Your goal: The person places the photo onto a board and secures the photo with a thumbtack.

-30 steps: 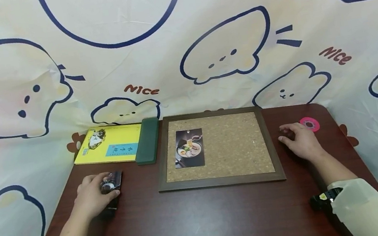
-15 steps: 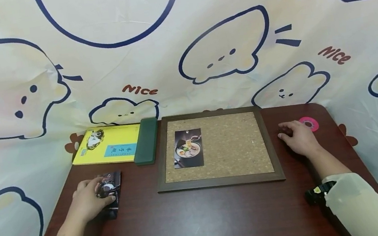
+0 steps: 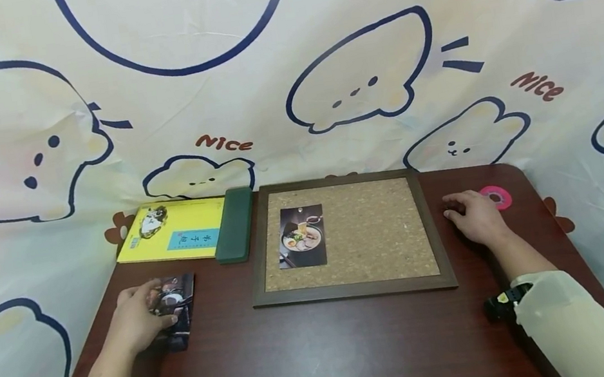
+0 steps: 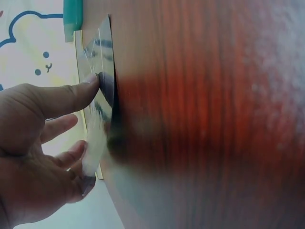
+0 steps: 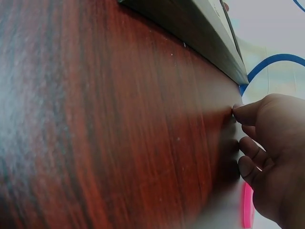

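My left hand (image 3: 135,317) pinches the edges of a dark, glossy food photo (image 3: 178,301) at the left of the table, thumb on the near side. In the left wrist view, the photo (image 4: 97,107) bows between thumb and fingertips, close over the tabletop. My right hand (image 3: 476,218) rests on the table right of the framed cork board (image 3: 373,230), fingers loosely curled. The right wrist view shows its fingertips (image 5: 245,164) at the wood, with nothing visible between them. A pink ring-shaped thing (image 3: 504,197) lies just beyond that hand.
Another photo (image 3: 303,247), of a noodle bowl, is on the cork board's left part. A yellow book (image 3: 190,221) and a long green case (image 3: 234,224) lie at the back left. A printed cloth (image 3: 266,102) hangs behind the brown table (image 3: 327,354).
My left hand has shifted slightly left over the dark photo, showing more of its surface. My right fingers have curled in a little; the cork board and its photo stay put.
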Tool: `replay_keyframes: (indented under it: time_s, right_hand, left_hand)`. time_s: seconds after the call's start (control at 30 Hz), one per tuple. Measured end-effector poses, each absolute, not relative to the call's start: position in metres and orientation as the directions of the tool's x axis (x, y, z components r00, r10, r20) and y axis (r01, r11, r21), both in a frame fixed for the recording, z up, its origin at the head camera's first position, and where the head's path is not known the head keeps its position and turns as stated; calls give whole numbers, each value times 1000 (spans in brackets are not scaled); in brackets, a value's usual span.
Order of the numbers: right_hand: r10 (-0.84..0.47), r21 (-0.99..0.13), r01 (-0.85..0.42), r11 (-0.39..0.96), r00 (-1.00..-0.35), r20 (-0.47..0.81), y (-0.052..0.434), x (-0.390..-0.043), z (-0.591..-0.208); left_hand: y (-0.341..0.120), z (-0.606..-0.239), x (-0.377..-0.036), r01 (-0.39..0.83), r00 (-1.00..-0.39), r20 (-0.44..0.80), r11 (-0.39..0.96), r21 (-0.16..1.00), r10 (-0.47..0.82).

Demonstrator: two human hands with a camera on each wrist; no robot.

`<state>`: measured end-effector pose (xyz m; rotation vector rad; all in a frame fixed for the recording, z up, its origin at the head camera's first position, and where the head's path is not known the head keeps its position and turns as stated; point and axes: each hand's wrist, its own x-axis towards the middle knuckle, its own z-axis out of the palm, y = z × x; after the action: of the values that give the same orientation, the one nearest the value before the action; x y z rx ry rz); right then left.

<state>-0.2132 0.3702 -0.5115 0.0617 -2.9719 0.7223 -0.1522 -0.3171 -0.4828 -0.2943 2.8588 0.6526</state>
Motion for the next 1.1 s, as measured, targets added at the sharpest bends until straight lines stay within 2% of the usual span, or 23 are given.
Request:
replay_keyframes:
  time_s: [0.6,0.83,1.1]
  right_hand:
    - [-40,-432,-65,900,-997,68,370,-216,-515]
    - [-24,-440,-45,897,-998,53,370,-215,-514]
    - [-21,-458,-46,888,-998,59,370,-212,-513]
  left_hand:
    - [-320,-481,-156,-221,-963,-234,890,400,-134]
    - [-321,-477,-155,-178,-977,-186,877,447,-103]
    - [-322,-470,-155,-214,-968,-225,832,512,-111]
